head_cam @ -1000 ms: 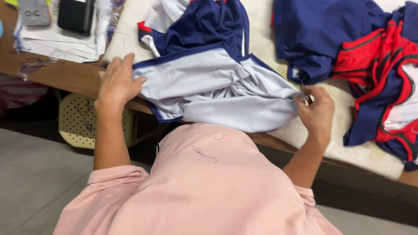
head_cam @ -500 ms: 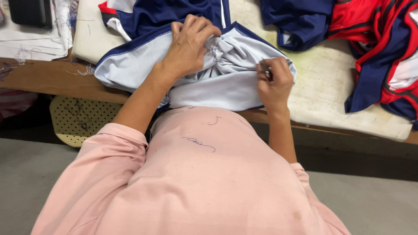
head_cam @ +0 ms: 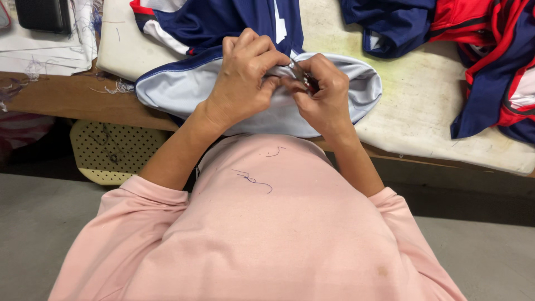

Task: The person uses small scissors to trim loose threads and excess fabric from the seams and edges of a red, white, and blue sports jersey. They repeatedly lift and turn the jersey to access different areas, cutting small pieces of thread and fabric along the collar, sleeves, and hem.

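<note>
A pale grey and navy jersey (head_cam: 184, 89) lies over the near edge of the table (head_cam: 67, 97), its light inner side turned up, a navy band along the hem and a red and white trim further back. The cloth is bunched into a fold right under the fingers, and the rest spreads out to either side of them.

The left hand (head_cam: 242, 83) comes in from the left with the forearm angled up across the pink sweatshirt (head_cam: 267, 223); its fingers (head_cam: 262, 50) are curled down and pinched on the gathered fold of the jersey. Just right of them, touching, the right hand (head_cam: 323, 95) is bent at the wrist, its fingers clenched around a small metal thread snip (head_cam: 304, 78) whose tip points into the fold between the two hands.

Well off to the right of the fingers, a heap of navy and red garments (head_cam: 490, 61) lies on the white table pad (head_cam: 423, 111)
</note>
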